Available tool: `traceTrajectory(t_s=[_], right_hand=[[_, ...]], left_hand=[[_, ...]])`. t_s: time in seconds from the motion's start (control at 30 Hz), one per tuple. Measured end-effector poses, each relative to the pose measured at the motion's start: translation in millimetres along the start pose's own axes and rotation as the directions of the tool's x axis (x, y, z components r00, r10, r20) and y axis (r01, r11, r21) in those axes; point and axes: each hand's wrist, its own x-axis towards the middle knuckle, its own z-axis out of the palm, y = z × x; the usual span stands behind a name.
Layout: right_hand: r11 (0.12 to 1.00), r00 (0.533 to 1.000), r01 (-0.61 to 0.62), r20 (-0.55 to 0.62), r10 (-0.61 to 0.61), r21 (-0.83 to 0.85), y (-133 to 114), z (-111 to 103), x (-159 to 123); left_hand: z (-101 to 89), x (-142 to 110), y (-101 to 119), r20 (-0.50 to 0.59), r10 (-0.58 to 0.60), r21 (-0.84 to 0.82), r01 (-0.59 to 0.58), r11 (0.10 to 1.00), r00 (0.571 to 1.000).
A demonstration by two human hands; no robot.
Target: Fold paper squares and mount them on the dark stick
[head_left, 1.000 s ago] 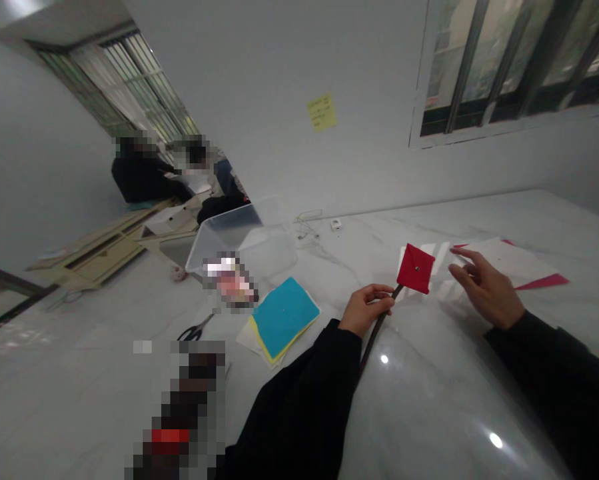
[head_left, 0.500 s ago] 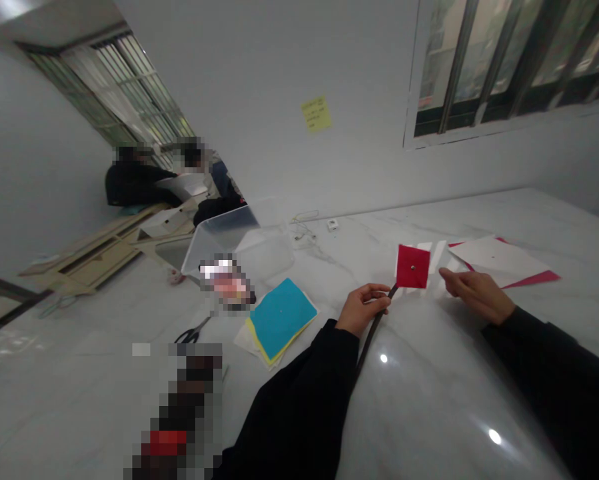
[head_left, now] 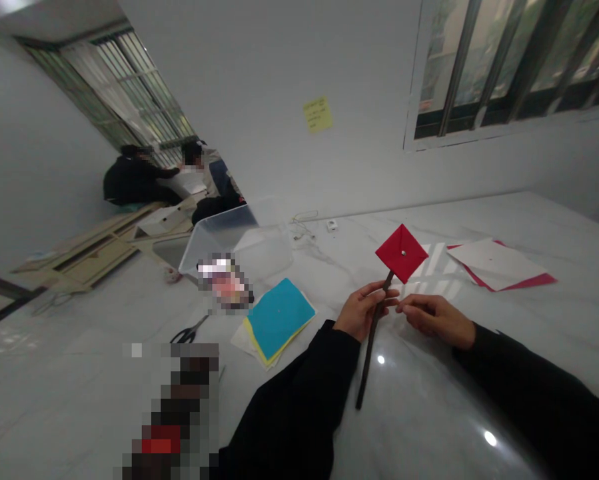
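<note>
A red paper pinwheel is pinned to the top of a dark stick. My left hand is closed around the stick just below the red paper and holds it tilted over the white marble table. My right hand is right beside it, fingers curled, its fingertips meeting the stick at the same height. Both my sleeves are black.
A stack of blue and yellow paper lies left of my hands, scissors further left. A clear plastic box stands behind them. White and red sheets lie at the right. Two people sit far off at the back left.
My right hand came in from the right of the pinwheel to the stick. The pinwheel rose and turned to stand on a corner, and the stick stands more upright.
</note>
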Motion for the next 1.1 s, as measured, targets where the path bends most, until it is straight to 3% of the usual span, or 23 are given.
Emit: traceTrajectory(t_s=[0.13,0.37,0.43,0.57,0.7,0.87,0.97,1.03,1.1], right_hand=[[0.999,0.987,0.023,0.157,-0.028,0.033,-1.8,20.1,-4.4],[0.996,0.978,0.031,0.201,-0.046,0.079,-2.6,29.7,-8.4],[0.995,0.951,-0.019,0.310,-0.011,0.094,-3.7,30.9,-11.6],[0.990,0.834,-0.119,0.549,0.060,0.074,-6.8,34.1,-18.6],[0.989,0.779,-0.132,0.624,0.063,0.065,-7.3,35.6,-19.5],[0.992,0.763,-0.114,0.643,0.056,0.049,-7.3,36.4,-18.2],[0.994,0.759,-0.100,0.649,0.050,0.040,-7.9,35.8,-18.7],[0.994,0.779,-0.090,0.626,0.034,0.058,-7.3,34.1,-17.7],[0.991,0.832,-0.092,0.555,0.021,0.100,-4.9,31.2,-14.7]], left_hand=[[12.6,-4.3,-13.1,0.033,0.043,-0.101,-0.039,0.994,0.999],[13.3,-3.0,-24.2,0.048,0.023,-0.027,-0.021,0.999,0.999],[11.5,-0.8,-19.8,-0.006,0.027,-0.058,-0.027,0.998,1.000],[9.4,3.1,-14.8,-0.130,0.037,-0.114,-0.052,0.992,0.991],[9.1,2.6,-19.3,-0.112,0.033,-0.127,-0.047,0.991,0.993],[10.7,0.6,-19.9,-0.046,0.052,-0.152,-0.059,0.987,0.998],[12.8,1.4,-15.9,-0.068,0.096,-0.181,-0.107,0.978,0.993],[14.1,1.9,-13.4,-0.079,0.110,-0.191,-0.124,0.974,0.991],[14.6,2.1,-11.8,-0.081,0.105,-0.189,-0.119,0.975,0.991]])
